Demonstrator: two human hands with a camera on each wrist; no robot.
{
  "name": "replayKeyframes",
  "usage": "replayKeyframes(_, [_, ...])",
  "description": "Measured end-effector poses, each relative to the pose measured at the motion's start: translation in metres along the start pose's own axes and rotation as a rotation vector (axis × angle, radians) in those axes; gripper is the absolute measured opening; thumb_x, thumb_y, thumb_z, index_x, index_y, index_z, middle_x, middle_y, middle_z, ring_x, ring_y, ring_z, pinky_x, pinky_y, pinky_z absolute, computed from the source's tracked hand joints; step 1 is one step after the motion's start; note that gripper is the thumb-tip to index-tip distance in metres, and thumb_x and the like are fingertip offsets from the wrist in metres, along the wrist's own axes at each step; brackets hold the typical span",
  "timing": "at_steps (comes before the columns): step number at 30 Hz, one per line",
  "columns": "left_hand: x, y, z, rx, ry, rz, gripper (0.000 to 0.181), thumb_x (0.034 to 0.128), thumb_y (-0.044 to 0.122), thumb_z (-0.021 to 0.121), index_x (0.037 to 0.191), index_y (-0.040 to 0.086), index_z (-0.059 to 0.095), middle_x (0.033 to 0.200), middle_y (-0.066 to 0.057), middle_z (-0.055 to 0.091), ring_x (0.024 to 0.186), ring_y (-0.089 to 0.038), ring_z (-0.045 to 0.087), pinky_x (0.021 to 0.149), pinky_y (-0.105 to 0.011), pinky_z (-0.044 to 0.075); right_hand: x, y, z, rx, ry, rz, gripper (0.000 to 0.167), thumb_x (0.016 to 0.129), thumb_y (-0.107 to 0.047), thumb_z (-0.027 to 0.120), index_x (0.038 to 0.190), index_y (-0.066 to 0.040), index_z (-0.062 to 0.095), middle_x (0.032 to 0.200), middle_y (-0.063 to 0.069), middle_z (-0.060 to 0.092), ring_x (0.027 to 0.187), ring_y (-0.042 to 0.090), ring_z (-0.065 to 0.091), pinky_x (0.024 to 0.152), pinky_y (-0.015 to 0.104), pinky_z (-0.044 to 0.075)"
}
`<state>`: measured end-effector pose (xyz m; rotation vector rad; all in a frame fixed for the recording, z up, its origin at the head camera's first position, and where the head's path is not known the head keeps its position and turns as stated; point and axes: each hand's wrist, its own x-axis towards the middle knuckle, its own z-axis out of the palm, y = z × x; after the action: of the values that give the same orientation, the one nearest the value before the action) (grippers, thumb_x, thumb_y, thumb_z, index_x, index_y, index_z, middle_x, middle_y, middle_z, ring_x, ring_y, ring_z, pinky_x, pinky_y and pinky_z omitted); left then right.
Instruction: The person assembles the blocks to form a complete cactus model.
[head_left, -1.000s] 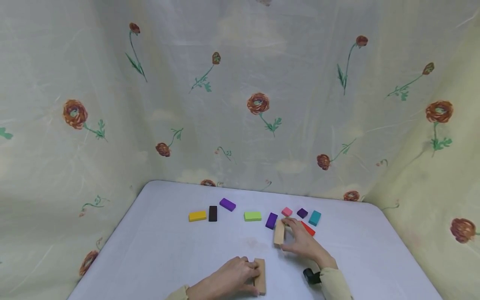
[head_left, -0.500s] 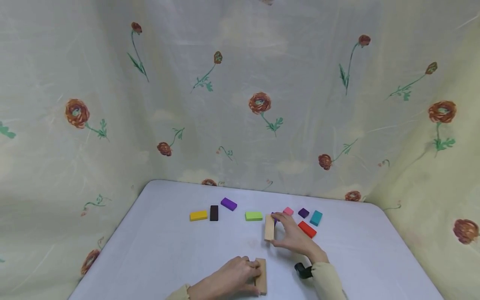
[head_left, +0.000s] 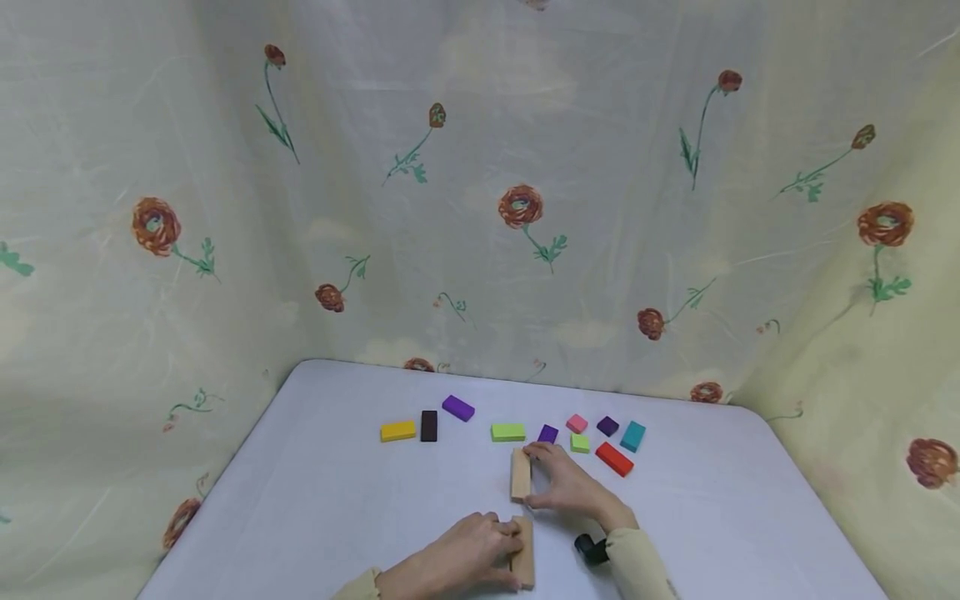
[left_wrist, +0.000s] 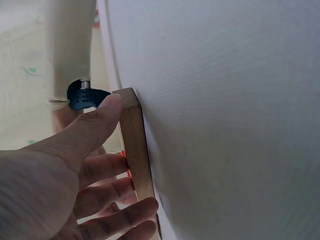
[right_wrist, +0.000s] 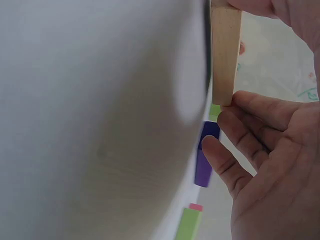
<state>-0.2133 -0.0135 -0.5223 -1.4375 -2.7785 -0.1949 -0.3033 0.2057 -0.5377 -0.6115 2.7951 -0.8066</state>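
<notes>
In the head view my left hand (head_left: 467, 552) holds a plain wooden block (head_left: 524, 553) at the front of the table. Its thumb meets one end and the fingers curl along it, as the left wrist view shows on the same block (left_wrist: 136, 145). Just beyond, my right hand (head_left: 572, 490) pinches a second wooden block (head_left: 521, 476) lengthwise. In the right wrist view the thumb is at one end of this block (right_wrist: 225, 55) and a fingertip at the other. A gap separates the two wooden blocks.
Behind the hands lie coloured blocks: yellow (head_left: 397, 431), black (head_left: 428, 426), purple (head_left: 458, 408), lime (head_left: 508, 432), red (head_left: 615, 459), teal (head_left: 632, 437) and several smaller ones. The white table (head_left: 330, 500) is backed by a flowered curtain (head_left: 465, 167).
My right hand has carried its wooden block left, then toward me, in line with the other block. The red and small lime blocks have come into fuller view. The left hand stays put.
</notes>
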Motion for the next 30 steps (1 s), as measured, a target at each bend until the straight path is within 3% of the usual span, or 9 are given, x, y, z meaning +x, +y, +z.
replayKeyframes(6, [0.0007,0.0003,-0.0005,-0.016,-0.017,-0.013,0.049,0.0822,0.057,0.063,0.118,0.025,0.069,0.119,0.011,0.067,0.084,0.001,0.057,0.070,-0.015,0.046,-0.0015,0.0016,0.0027,0.001,-0.035,0.008,0.084,0.075,-0.045,0.079,0.145,-0.013,0.044,0.148,0.013,0.041,0.137,0.033,0.038,0.106,0.060,0.036])
replayKeyframes(14, [-0.0008,-0.0002,0.0017,-0.004,0.007,0.006,0.047,0.0825,0.057,0.063,0.115,0.024,0.071,0.117,0.010,0.067,0.085,0.000,0.058,0.069,-0.015,0.046,-0.0014,0.0004,-0.0024,-0.006,-0.049,0.011,0.079,0.080,-0.051,0.072,0.144,-0.015,0.045,0.148,0.011,0.043,0.137,0.032,0.038,0.105,0.061,0.036])
replayKeyframes(30, [0.0008,0.0010,-0.0010,-0.034,-0.017,-0.015,0.048,0.0819,0.057,0.064,0.117,0.024,0.070,0.117,0.010,0.066,0.082,0.002,0.055,0.069,-0.015,0.046,-0.0037,-0.0020,-0.0033,0.039,-0.102,0.032,0.081,0.077,-0.046,0.077,0.145,-0.018,0.044,0.147,0.013,0.040,0.134,0.032,0.038,0.104,0.064,0.035])
